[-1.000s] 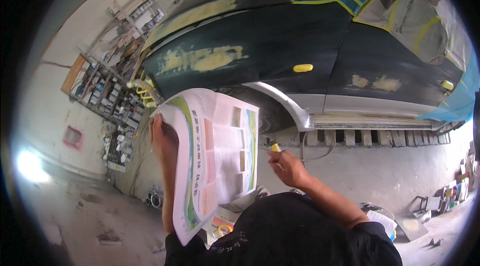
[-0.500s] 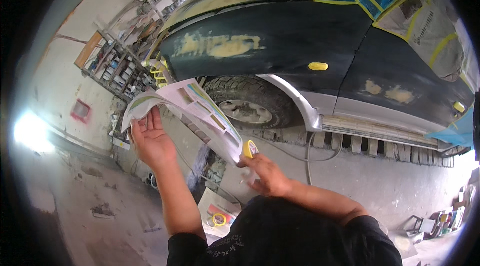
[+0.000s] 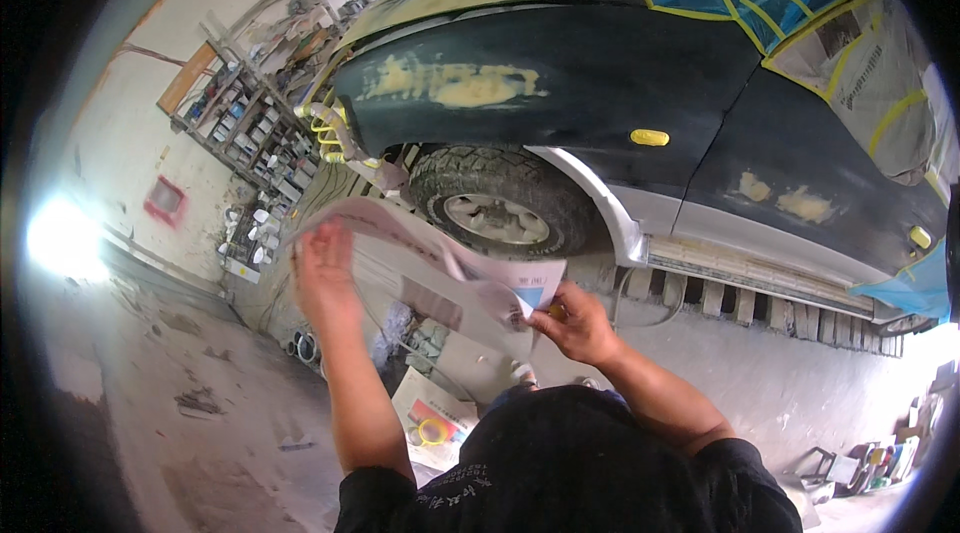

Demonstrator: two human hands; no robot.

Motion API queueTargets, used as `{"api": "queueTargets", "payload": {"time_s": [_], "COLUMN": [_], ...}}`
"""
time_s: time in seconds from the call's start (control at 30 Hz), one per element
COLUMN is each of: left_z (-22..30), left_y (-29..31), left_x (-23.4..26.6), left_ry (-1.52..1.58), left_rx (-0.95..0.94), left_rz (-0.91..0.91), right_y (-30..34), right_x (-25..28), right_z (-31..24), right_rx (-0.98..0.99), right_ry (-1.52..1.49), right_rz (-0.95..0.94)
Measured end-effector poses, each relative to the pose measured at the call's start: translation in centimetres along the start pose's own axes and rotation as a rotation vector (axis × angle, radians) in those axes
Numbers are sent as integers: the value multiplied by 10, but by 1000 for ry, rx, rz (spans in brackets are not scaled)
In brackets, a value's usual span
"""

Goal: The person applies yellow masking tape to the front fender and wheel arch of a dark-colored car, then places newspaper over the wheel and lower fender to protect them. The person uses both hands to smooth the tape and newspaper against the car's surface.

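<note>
Toward 3 o'clock has moved one curved, printed paper [image 3: 487,272], between right hand [image 3: 580,323], pinching its edge at 4 o'clock, and left hand [image 3: 328,273] at 9, whose grip I cannot tell.

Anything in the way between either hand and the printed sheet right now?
Nothing visible is in the way: the right hand pinches the printed sheet near its right end, and the left hand, blurred, is at the other end. The wheel sits beyond the sheet.

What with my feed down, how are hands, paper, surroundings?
Right hand gripping paper, right end. Left hand blurred near other end, contact unclear. Paper curved, wheel just beyond.
</note>
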State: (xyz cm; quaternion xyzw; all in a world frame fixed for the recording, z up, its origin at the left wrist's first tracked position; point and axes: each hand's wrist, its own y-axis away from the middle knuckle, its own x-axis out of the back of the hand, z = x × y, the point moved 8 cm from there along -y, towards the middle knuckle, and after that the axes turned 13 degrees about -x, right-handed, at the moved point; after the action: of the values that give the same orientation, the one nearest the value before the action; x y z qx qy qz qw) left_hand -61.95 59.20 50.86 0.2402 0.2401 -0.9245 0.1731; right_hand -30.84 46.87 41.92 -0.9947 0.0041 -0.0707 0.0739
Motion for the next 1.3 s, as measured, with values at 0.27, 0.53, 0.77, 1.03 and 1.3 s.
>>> {"api": "queueTargets", "payload": {"time_s": [0.27, 0.53, 0.77, 1.03, 1.3], "left_z": [-55, -86, -86, -95, -75], "left_y": [139, 145, 158, 156, 156], "left_x": [-43, -9, -7, 16, 0], "left_ry": [-314, -392, -311, -385, -317], "left_rx": [241, 272, 214, 323, 115], "left_rz": [-648, -362, -260, -156, -83], "right_y": [-15, -18, -22, -18, -14], "right_x": [-18, -33, -30, -38, -49], "right_z": [6, 2, -11, -11, -16], "right_rx": [-98, -70, 127, 299, 400], "right_ry": [-11, 231, 324, 432, 555], "right_rz": [-15, 23, 126, 137, 136]}}
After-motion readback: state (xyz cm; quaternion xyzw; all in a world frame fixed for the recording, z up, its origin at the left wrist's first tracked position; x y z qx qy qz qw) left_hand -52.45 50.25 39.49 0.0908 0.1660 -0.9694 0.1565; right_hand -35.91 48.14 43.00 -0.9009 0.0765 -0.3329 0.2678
